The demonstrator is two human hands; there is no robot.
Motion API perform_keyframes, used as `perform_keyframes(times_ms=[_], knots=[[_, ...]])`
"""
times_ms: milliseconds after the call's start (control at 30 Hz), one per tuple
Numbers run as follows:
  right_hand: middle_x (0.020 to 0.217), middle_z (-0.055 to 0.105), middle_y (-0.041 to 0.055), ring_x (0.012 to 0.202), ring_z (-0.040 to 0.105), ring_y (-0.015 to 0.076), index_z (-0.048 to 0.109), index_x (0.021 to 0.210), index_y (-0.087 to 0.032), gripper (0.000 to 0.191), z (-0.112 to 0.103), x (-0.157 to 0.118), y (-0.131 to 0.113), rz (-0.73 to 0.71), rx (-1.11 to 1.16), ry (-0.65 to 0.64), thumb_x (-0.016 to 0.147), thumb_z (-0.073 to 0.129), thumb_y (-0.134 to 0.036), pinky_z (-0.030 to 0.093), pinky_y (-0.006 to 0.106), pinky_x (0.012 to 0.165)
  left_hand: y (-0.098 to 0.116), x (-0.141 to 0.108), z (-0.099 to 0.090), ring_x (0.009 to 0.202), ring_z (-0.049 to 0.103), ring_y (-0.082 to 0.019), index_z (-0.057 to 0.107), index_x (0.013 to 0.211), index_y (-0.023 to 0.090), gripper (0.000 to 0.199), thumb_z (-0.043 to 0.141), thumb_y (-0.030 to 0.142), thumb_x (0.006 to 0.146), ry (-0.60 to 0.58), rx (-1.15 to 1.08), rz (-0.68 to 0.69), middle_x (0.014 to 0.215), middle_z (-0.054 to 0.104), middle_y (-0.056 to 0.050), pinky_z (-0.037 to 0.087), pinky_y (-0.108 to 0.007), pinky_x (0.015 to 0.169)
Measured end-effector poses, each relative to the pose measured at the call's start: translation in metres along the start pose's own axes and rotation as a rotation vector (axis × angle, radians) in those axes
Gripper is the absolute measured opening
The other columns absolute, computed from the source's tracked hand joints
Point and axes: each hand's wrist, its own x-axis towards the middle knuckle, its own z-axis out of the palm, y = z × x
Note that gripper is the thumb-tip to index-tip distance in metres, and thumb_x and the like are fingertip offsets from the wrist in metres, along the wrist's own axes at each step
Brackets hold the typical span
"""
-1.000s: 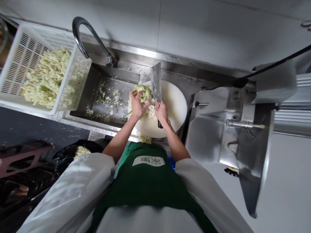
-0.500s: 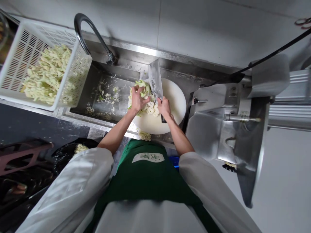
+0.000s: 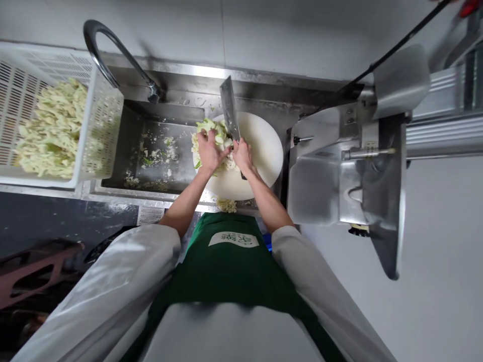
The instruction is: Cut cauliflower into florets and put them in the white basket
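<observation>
My right hand [image 3: 243,157] is closed round the handle of a cleaver [image 3: 230,108], whose blade points up and away, tilted to the left. Under the blade and beside it lies cauliflower [image 3: 211,125] with pale green stems, on the left part of a round white cutting board [image 3: 264,146]. My left hand [image 3: 211,152] grips the cauliflower, fingers bent over it and thumb toward the cleaver. Cut pieces lie partly hidden beneath both hands.
A white basket [image 3: 77,151] of cut cauliflower stands at the left. The curved faucet [image 3: 113,48] rises over a steel sink [image 3: 154,120] with scattered crumbs. A metal slicing machine [image 3: 317,186] is right of the board. Cauliflower bits [image 3: 226,204] lie at the front edge.
The view has shifted, so the basket and faucet appear further left. The cleaver blade now looks narrower, turned more edge-on. My left hand has spread further over the cauliflower.
</observation>
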Motion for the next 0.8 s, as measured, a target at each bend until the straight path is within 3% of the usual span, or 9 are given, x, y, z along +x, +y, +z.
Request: perform_keyframes(times_ms=[233, 367, 467, 533, 700, 800], knots=[[0.099, 0.076, 0.0134, 0.101, 0.070, 0.0283, 0.066, 0.102, -0.018, 0.035, -0.027, 0.003, 0.032, -0.090, 0.031, 0.010, 0.102, 0.049, -0.048, 0.051, 0.041, 0.095, -0.032, 0.012, -0.025, 0.132, 0.049, -0.036, 0.052, 0.130, 0.022, 0.090, 0.088, 0.066, 0.061, -0.109, -0.044, 0.049, 0.135, 0.044, -0.013, 0.044, -0.051, 0.113], [0.099, 0.077, 0.0127, 0.098, 0.070, 0.0273, 0.068, 0.105, -0.019, 0.035, -0.029, -0.018, 0.041, -0.107, 0.055, 0.039, 0.099, 0.051, -0.049, 0.051, 0.040, 0.093, -0.044, 0.029, -0.048, 0.130, 0.052, -0.036, 0.052, 0.132, 0.019, 0.091, 0.087, 0.067, 0.062, -0.297, -0.013, 0.162, 0.140, 0.046, -0.015, 0.044, -0.052, 0.113], [0.101, 0.077, 0.0133, 0.100, 0.070, 0.0284, 0.068, 0.107, -0.018, 0.038, -0.034, -0.036, 0.050, -0.060, 0.086, 0.095, 0.096, 0.052, -0.051, 0.052, 0.039, 0.091, -0.041, 0.038, -0.061, 0.135, 0.049, -0.041, 0.055, 0.131, 0.019, 0.086, 0.086, 0.062, 0.064, -0.424, 0.058, 0.230, 0.144, 0.047, -0.016, 0.043, -0.055, 0.114], [0.099, 0.077, 0.0137, 0.100, 0.070, 0.0286, 0.069, 0.105, -0.018, 0.039, -0.037, -0.044, 0.055, -0.023, 0.113, 0.145, 0.096, 0.052, -0.052, 0.052, 0.038, 0.088, -0.034, 0.040, -0.059, 0.135, 0.049, -0.042, 0.057, 0.128, 0.020, 0.076, 0.084, 0.059, 0.068, -0.415, 0.112, 0.216, 0.143, 0.049, -0.017, 0.042, -0.057, 0.113], [0.084, 0.074, 0.0095, 0.087, 0.070, 0.0267, 0.068, 0.101, -0.018, 0.040, -0.042, -0.049, 0.059, 0.056, 0.171, 0.182, 0.096, 0.049, -0.052, 0.053, 0.035, 0.077, -0.011, 0.042, -0.017, 0.131, 0.051, -0.041, 0.060, 0.118, 0.020, 0.055, 0.078, 0.053, 0.079, -0.109, 0.146, 0.033, 0.136, 0.052, -0.019, 0.043, -0.058, 0.109], [0.079, 0.071, 0.0075, 0.081, 0.069, 0.0254, 0.068, 0.099, -0.019, 0.040, -0.049, -0.046, 0.059, 0.081, 0.192, 0.204, 0.096, 0.049, -0.054, 0.053, 0.034, 0.072, -0.004, 0.043, -0.005, 0.128, 0.052, -0.040, 0.063, 0.112, 0.021, 0.047, 0.078, 0.052, 0.079, -0.120, 0.169, 0.066, 0.133, 0.055, -0.018, 0.043, -0.056, 0.108]])
